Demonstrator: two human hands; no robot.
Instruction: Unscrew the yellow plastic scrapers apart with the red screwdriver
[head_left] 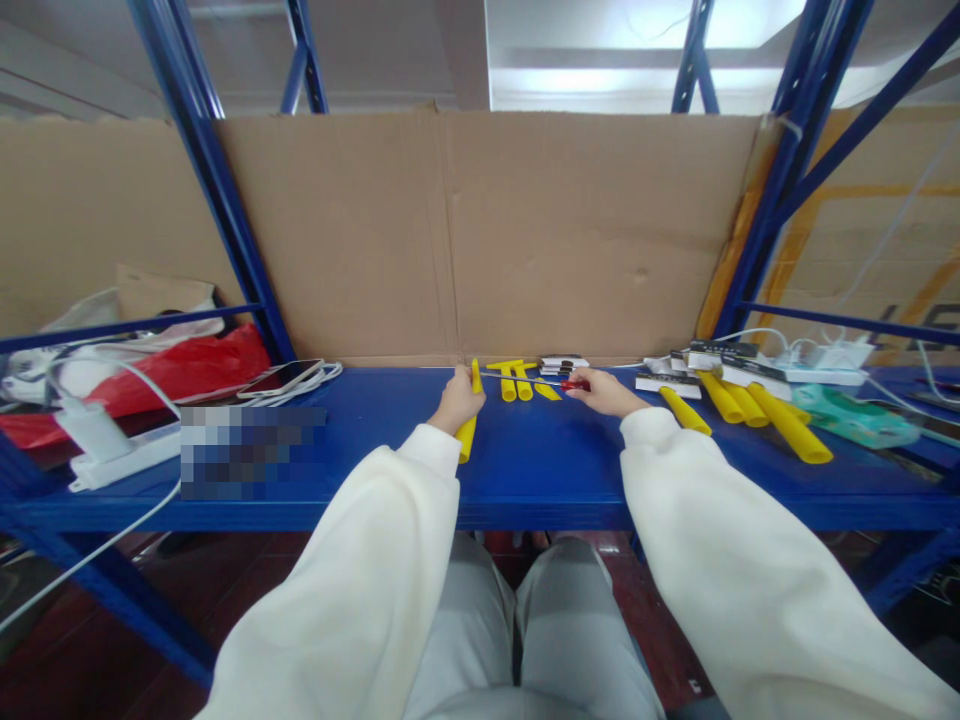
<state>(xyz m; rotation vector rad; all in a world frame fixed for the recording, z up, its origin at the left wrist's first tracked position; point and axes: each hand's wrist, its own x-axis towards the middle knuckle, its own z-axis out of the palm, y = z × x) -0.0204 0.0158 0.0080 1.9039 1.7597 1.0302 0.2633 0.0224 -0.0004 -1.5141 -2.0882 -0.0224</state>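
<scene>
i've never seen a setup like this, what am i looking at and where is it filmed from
There is no robot here: a person works with bare hands. The single picture comes from a camera worn on their head, looking forward and down, so their own sleeves and legs show. The surface is a blue shelf with cardboard standing behind it.

The left hand holds a yellow piece upright. The right hand holds a red-handled tool, whose thin shaft points toward that piece.

Between the hands lie smaller yellow parts. At right are yellow tubes and small boxes; at left, a power strip and a red bag.
</scene>
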